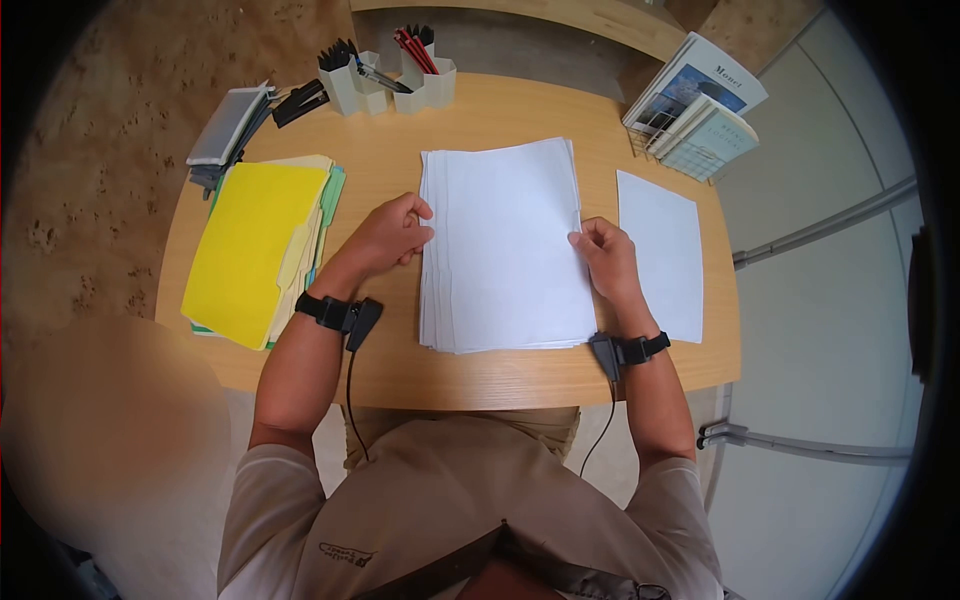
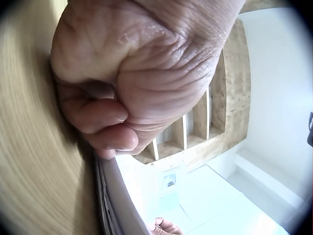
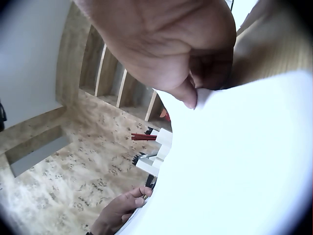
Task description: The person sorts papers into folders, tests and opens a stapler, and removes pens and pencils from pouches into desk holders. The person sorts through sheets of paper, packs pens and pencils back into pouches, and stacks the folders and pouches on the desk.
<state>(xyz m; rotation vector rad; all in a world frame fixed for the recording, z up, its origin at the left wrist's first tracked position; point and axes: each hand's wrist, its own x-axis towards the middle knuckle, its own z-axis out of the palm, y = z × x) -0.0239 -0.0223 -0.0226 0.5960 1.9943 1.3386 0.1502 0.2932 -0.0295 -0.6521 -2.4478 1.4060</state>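
Note:
A thick stack of white paper (image 1: 505,240) lies in the middle of the desk, its left edge uneven with several sheets fanned out. At that left edge is my left hand (image 1: 392,232), fingers curled, thumb and fingertips right on the sheets. The left wrist view shows the left hand (image 2: 132,73) low over the wood, its fingertips meeting the paper edges (image 2: 105,196). My right hand (image 1: 610,260) pinches the stack's right edge. In the right wrist view, the right hand's thumb (image 3: 188,98) presses on top of the white sheet (image 3: 234,156), other fingers curled beneath.
Yellow and cream folders (image 1: 255,250) lie at left, a document holder (image 1: 228,125) and black stapler (image 1: 300,102) behind them. Pen cups (image 1: 425,92) stand at the back. At right are a separate white sheet (image 1: 660,255) and books in a wire rack (image 1: 710,140).

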